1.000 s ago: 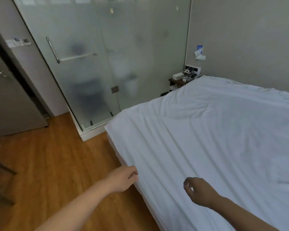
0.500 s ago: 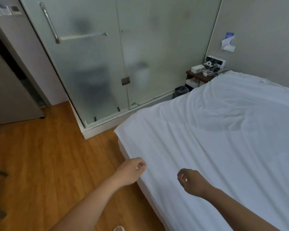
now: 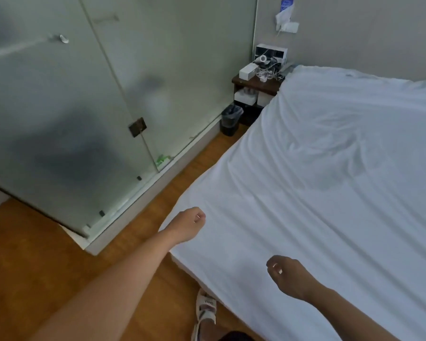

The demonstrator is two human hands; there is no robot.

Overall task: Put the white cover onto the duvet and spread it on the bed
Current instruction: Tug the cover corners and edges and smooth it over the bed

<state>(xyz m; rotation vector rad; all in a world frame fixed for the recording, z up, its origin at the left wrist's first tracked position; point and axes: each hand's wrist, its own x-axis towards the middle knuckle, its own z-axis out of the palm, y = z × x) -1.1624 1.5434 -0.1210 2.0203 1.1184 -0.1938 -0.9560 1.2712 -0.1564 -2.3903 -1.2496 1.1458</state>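
The white covered duvet (image 3: 317, 183) lies spread flat over the bed, with long creases running diagonally and a shallow rumple near the middle. My left hand (image 3: 188, 223) is curled into a fist over the duvet's near left corner, thumb pressed against the forefinger. No fabric shows between the fingers, and the hand hides the corner itself. My right hand (image 3: 287, 276) hovers just above the near edge of the duvet, fingers curled in with nothing in them.
A frosted glass bathroom wall (image 3: 67, 114) runs along the left, leaving a narrow strip of wooden floor (image 3: 202, 153) beside the bed. A dark nightstand (image 3: 255, 86) with boxes and cables and a black bin (image 3: 230, 119) stand at the far end. My sandalled foot (image 3: 205, 313) is by the bed's edge.
The view has swung right and closer to the bed. My left hand has moved from the bed's side edge onto the duvet corner. My right hand stays curled above the duvet.
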